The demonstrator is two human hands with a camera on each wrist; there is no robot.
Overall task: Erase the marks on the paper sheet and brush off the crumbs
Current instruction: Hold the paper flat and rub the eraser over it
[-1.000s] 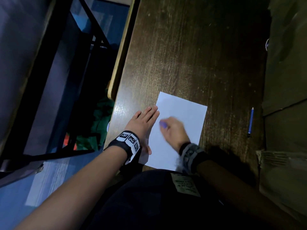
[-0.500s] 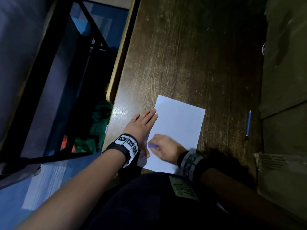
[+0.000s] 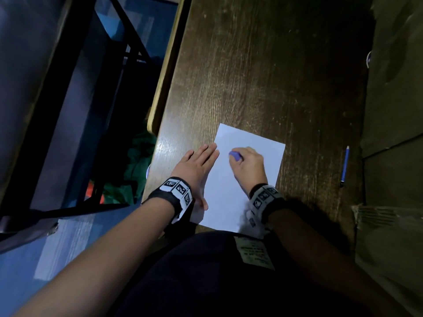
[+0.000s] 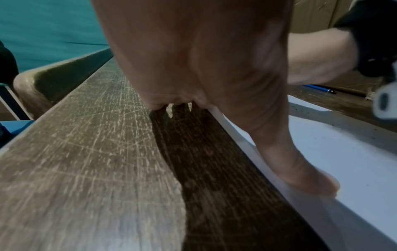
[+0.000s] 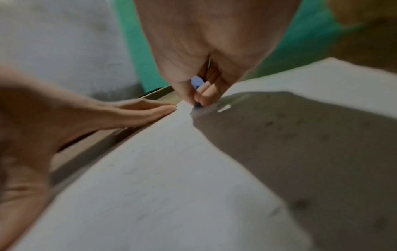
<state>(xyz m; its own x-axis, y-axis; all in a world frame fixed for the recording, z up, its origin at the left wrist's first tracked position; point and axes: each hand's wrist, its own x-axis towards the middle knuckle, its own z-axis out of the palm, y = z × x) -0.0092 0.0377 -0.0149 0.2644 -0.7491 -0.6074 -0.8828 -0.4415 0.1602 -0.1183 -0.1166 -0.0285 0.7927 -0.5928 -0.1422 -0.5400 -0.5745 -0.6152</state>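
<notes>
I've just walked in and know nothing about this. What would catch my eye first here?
Probably the white paper sheet, bright against the dark wooden desk. On it the right hand pinches a small purple eraser down on the sheet, while the left hand lies flat along its left edge. A blue pencil lies alone on the desk to the right.

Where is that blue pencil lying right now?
In the head view the blue pencil lies on the wooden table, right of the paper sheet and apart from it, untouched by both hands.
</notes>
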